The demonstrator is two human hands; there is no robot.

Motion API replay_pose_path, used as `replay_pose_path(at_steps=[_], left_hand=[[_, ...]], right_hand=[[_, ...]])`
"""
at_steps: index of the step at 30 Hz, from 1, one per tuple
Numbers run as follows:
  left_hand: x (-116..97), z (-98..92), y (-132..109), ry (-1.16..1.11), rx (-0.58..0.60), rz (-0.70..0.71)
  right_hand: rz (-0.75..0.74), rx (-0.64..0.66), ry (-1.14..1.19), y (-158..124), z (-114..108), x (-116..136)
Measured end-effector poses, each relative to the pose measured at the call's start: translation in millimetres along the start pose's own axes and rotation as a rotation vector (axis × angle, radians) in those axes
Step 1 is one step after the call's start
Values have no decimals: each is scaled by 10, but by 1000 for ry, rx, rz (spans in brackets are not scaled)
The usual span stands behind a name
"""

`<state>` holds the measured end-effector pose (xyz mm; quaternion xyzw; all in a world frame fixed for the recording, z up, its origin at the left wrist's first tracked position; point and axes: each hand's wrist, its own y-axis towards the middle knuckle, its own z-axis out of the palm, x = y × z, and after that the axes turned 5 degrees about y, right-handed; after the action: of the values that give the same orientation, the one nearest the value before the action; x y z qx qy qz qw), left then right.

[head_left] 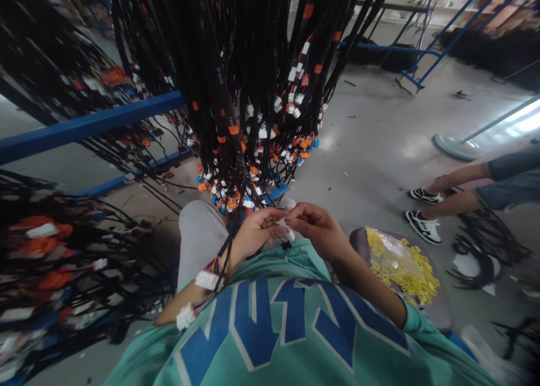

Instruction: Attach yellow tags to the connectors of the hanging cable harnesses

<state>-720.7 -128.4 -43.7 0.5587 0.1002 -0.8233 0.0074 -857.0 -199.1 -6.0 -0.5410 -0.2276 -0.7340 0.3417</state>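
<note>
My left hand [258, 231] is closed on a small white connector [288, 232] in front of my lap. Opposite it, the thumb and fingertips of my right hand [317, 224] pinch together at the same connector; any small part between them is too tiny to make out. Black wire branches run past my left wrist, and a white connector block [207, 279] with coloured wires rests against that forearm. Another white connector [185, 317] lies lower, by the elbow. Just beyond my hands hangs a thick bundle of black wire harnesses [236, 121], ending in many white, orange and blue connectors.
On a stool [441, 310] at my right lies a clear plastic bag [396, 256] among loose yellow clips [422, 279]. A blue rail [93, 121] crosses at left, with more harnesses around it. Another person's legs [458, 189] stand at right, near a round metal base [458, 147].
</note>
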Motion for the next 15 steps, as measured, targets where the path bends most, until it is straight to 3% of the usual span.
replay_pose_path(at_steps=[4,9,15], left_hand=[[-15,-2,-6,30,6,22],[-74,43,-48,131,15,51],[-74,66,-95,268,15,90]], right_hand=[[66,-20,83,-6,-5,-19],[290,-1,280,-28,-33,-32],[395,-13,302,-84,-82,-53]])
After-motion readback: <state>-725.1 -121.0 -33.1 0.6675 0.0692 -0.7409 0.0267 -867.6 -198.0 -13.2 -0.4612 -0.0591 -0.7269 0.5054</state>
